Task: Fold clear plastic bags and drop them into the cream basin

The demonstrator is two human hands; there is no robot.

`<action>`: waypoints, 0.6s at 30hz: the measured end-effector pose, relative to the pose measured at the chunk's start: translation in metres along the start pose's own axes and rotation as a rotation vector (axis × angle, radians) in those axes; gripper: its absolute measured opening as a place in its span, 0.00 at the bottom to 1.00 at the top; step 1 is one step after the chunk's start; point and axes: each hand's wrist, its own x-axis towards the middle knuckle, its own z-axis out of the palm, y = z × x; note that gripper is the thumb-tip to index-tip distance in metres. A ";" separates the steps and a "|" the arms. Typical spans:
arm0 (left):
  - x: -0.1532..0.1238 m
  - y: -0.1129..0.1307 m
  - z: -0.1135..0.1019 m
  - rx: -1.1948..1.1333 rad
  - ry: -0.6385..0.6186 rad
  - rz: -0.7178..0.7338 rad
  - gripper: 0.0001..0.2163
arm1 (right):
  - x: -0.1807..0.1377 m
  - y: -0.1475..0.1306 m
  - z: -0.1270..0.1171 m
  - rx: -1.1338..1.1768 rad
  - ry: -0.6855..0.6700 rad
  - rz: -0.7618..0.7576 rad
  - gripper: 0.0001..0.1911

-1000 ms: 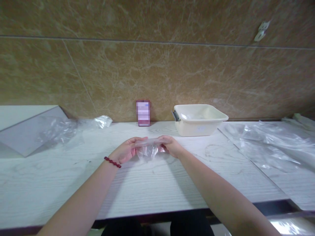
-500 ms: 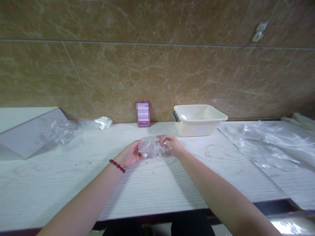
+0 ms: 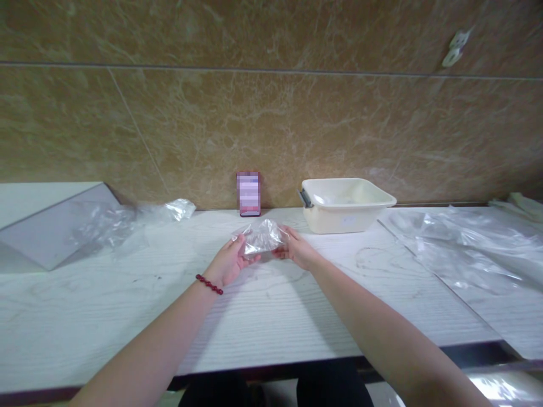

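Observation:
A clear, crinkled plastic bag (image 3: 263, 237) is stretched between my two hands, just above the white wood-grain table (image 3: 263, 316). My left hand (image 3: 230, 261), with a dark red bead bracelet (image 3: 209, 284) at its wrist, grips the bag's left side between thumb and fingers. On the opposite side, my right hand (image 3: 298, 249) has its fingers closed on the bag's edge. Light glints off the plastic, and I cannot make out anything inside it. Behind the bag, a phone (image 3: 249, 195) with a blurred screen leans upright against the wall.
A cream plastic tub (image 3: 345, 222) with a grey handle clip stands at the back right. Clear plastic sheeting (image 3: 466, 249) spreads over the table's right part. At the left, crumpled clear plastic (image 3: 112, 226) lies beside a white box-like panel (image 3: 55, 237). A brown marbled wall (image 3: 271, 124) borders the back.
The bag has been turned and bunched into a raised, shinier shape. My left hand has shifted slightly right, and my right hand's fingers have moved to the bag's right edge.

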 end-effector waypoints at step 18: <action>0.004 -0.005 -0.008 0.184 -0.055 0.049 0.18 | -0.001 -0.004 -0.003 -0.392 0.128 -0.213 0.29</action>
